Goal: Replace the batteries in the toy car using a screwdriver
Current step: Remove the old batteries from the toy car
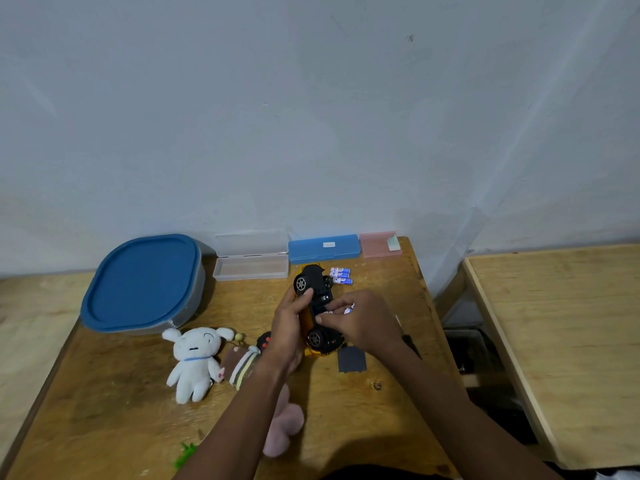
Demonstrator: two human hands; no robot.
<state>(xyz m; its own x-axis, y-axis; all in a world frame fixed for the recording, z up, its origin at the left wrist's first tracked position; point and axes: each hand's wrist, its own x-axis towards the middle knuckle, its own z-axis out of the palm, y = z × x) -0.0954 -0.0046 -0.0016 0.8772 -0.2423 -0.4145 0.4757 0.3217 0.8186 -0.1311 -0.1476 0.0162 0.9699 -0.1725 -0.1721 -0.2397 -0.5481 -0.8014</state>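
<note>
Two grips are at work on one car (317,306). The left grip (289,327) is clamped on the car's flank at 9 o'clock, fingers curled over the edge and a fingertip beside the far wheel. The right grip (360,322) comes in from 3 o'clock, its fingers pinched together on a battery (341,310) in white-and-blue wrap, held against the middle of the chassis.

The car is raised off the table (121,410) and turned over: black underside and wheels face up, yellow body below, nose pointing to 12 o'clock.

Around the car:
- At 1 o'clock, just beside the nose, spare batteries (341,276) lie together on the table; the exact count is not clear.
- At 5 o'clock, close to the rear wheels, a dark cover (351,359) lies flat.
- At 8 o'clock, partly behind the left wrist, a black remote (265,341) with red buttons.
- Further out at 8 o'clock, a striped plush (239,367) and a white plush (194,358) lie side by side.
- At 6 o'clock, under the left forearm, a pink plush (284,424).
- At 10 o'clock, a tub (142,282) with a blue lid.
- Along the wall from 11 to 1 o'clock: an open clear case (251,261), a blue case (323,247), a pink case (379,244).
</note>
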